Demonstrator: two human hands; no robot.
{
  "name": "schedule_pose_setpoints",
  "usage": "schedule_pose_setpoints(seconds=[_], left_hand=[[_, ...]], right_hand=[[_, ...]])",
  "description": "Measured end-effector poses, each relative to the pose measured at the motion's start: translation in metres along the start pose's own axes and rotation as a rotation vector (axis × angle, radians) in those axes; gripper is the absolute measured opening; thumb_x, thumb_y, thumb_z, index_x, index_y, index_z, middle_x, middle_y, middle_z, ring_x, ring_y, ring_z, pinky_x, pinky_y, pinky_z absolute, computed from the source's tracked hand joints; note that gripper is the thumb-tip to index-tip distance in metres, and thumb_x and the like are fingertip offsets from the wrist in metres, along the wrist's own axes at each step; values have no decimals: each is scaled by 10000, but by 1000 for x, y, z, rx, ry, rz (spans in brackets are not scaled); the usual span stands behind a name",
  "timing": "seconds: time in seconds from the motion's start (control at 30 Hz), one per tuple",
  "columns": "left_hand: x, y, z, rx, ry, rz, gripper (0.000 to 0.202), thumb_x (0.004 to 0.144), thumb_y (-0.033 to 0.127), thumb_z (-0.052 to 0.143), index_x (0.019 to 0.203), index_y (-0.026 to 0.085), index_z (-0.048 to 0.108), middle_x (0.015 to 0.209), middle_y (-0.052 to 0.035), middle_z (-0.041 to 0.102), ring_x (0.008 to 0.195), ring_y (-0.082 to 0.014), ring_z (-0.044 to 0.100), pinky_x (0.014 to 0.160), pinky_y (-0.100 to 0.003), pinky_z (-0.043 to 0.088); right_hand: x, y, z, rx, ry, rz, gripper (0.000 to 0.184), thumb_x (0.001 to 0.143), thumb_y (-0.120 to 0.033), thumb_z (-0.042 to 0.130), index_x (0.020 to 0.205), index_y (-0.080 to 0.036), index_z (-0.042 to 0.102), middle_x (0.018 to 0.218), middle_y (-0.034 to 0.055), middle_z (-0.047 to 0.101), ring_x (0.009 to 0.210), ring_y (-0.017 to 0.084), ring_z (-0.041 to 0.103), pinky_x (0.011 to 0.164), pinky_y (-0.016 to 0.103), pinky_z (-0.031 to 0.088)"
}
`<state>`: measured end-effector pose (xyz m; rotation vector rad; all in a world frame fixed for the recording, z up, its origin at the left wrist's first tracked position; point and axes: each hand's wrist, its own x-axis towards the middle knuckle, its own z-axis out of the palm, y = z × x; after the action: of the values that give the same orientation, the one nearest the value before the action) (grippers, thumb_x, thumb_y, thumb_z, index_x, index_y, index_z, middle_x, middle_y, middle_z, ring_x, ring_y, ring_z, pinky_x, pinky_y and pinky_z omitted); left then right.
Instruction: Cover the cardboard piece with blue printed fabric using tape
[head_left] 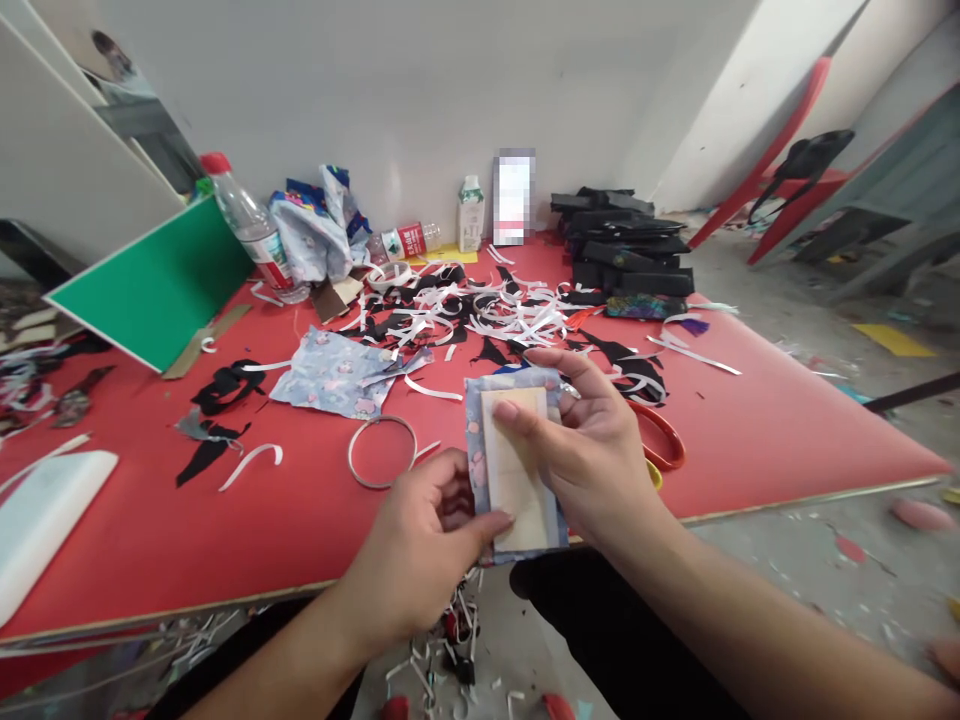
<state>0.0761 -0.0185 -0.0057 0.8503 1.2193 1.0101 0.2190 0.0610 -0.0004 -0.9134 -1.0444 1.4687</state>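
Between my hands, over the table's front edge, is a fabric-edged rectangular panel (517, 480): a pale cream board face with blue patterned cloth around its borders. My left hand (427, 540) grips its lower left edge, thumb on the face and fingers behind. My right hand (581, 430) pinches it from the upper right, thumb pressed on the cream face. Behind it to the right, scissors with orange and yellow handles (660, 440) lie partly hidden by my right hand. A roll of tape (382, 452) lies left of the panel, near a blue patterned cloth piece (337, 375).
White strips and black scraps (495, 310) cover the back middle of the red table (750, 420). Stacked black pieces (630, 250) stand back right; a phone (514, 198), small bottle (471, 213) and large bottle (259, 235) stand along the back. A green board (157, 285) leans at left.
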Motion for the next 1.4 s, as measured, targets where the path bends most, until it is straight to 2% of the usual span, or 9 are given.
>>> schedule_pose_setpoints(seconds=[0.2, 0.33, 0.47, 0.57, 0.7, 0.83, 0.9, 1.03, 1.4], left_hand=[[-8, -9, 4, 6, -93, 33, 431, 889, 126, 748, 1267, 290, 621, 1339, -61, 736, 1245, -240, 698, 1047, -363, 555], [-10, -2, 0, 1, -134, 22, 448, 888, 158, 781, 1296, 285, 646, 1328, -73, 742, 1216, -240, 714, 1061, -367, 556], [-6, 5, -9, -67, -90, 124, 320, 896, 319, 819, 1194, 238, 739, 1172, -86, 789, 1033, -227, 762, 937, -327, 614], [2, 6, -14, -213, 118, 233, 163, 918, 365, 795, 920, 202, 789, 850, -34, 788, 798, -155, 748, 777, -229, 613], [8, 7, -15, -269, 189, 197, 190, 822, 353, 876, 836, 178, 802, 731, -27, 765, 647, -141, 708, 656, -228, 608], [9, 11, -9, -336, 277, 107, 239, 735, 347, 926, 743, 140, 807, 705, -56, 767, 629, -135, 699, 630, -215, 605], [7, 13, -4, -430, 318, 85, 234, 695, 326, 944, 712, 137, 805, 704, -61, 774, 630, -127, 700, 627, -199, 598], [-2, 18, 6, -573, 351, 65, 200, 681, 288, 947, 692, 149, 805, 713, -55, 783, 650, -118, 712, 621, -175, 588], [-11, 19, 10, -575, 397, 106, 217, 687, 330, 953, 693, 158, 819, 681, -35, 760, 611, -106, 674, 602, -170, 579]], right_hand=[[5, 2, -3, 88, 31, 25, 644, 650, -359, 989, 1166, -279, 613, 750, -48, 769, 549, 133, 703, 497, 227, 586], [7, -3, -3, 125, 17, 53, 650, 666, -361, 973, 1183, -278, 587, 753, -47, 764, 552, 131, 696, 508, 235, 587], [4, -5, -4, -22, -218, 82, 636, 695, -322, 948, 1208, -276, 574, 718, -59, 723, 536, 122, 643, 477, 220, 524], [-3, -2, -6, -246, -335, -60, 470, 765, -281, 891, 1147, -273, 616, 687, -77, 654, 517, 103, 569, 460, 211, 452], [-5, 0, -11, -616, -374, -401, 323, 895, -250, 799, 1179, -281, 650, 706, -73, 639, 528, 105, 538, 459, 227, 403], [-3, -1, -12, -955, -307, -854, 112, 957, -229, 749, 1060, -238, 707, 1177, 71, 761, 1004, 239, 685, 853, 390, 542], [-5, 0, -9, -1015, -238, -998, 30, 956, -202, 749, 972, -221, 732, 1171, 82, 762, 989, 242, 654, 869, 410, 520], [-15, 4, -3, -923, -299, -1042, 139, 930, -82, 743, 1030, -179, 754, 919, 44, 741, 776, 167, 592, 724, 324, 514], [-21, 1, 4, -915, -316, -1055, 161, 941, -40, 694, 1050, -136, 764, 928, 69, 777, 763, 169, 654, 682, 325, 550]])
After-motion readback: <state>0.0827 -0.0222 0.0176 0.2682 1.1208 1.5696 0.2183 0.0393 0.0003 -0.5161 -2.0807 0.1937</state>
